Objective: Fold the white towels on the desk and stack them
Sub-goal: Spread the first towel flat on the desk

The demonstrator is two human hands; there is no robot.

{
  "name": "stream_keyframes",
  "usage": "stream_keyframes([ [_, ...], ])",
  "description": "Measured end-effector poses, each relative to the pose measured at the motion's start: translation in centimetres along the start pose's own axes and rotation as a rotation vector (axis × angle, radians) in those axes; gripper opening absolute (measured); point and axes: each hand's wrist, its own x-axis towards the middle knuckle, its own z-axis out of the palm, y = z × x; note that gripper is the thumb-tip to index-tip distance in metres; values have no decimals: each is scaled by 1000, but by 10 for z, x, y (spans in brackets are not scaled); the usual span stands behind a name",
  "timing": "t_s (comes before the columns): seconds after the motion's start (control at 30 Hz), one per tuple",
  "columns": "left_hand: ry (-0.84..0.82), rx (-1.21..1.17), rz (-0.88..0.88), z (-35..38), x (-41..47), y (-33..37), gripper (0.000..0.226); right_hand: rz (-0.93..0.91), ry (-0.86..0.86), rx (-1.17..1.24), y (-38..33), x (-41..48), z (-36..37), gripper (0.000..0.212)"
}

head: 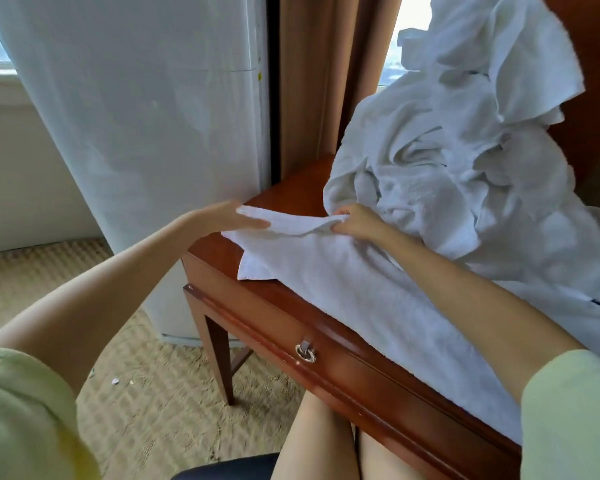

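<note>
The fingers (342, 221) of the right hand (359, 223) are curled, pinching the far edge of a white towel (343, 282). The left hand (222, 218) meets the same edge with its fingers stretched straight, though whether it clamps cannot be told. The towel lies spread along the near side of the desk (291, 192), with the unfolded pile of towels (447, 161) touching it at the far right. For a clean fold, both hands should probably pull the edge taut and level, then lay it corner to corner on the near edge.
</note>
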Motion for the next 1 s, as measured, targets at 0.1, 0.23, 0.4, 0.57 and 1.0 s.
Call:
stream_keyframes([
  [0.1, -125, -29, -13, 18, -7, -5, 111, 19, 93, -14, 10, -2, 10, 25],
  [0.23, 15, 86, -72, 17, -20, -16, 117, -7, 139, -68, 16, -1, 9, 23],
  [0.4, -3, 292, -25, 32, -40, -13, 63, -51, 26, -243, -3, 3, 16, 59],
  [0.57, 10, 96, 11, 42, -48, 2, 25, -275, 1, -274, -34, 0, 45, 58],
  [1.0, 199, 464, -263, -65, -42, -114, 23, -299, -42, -241, -3, 5, 63, 46],
])
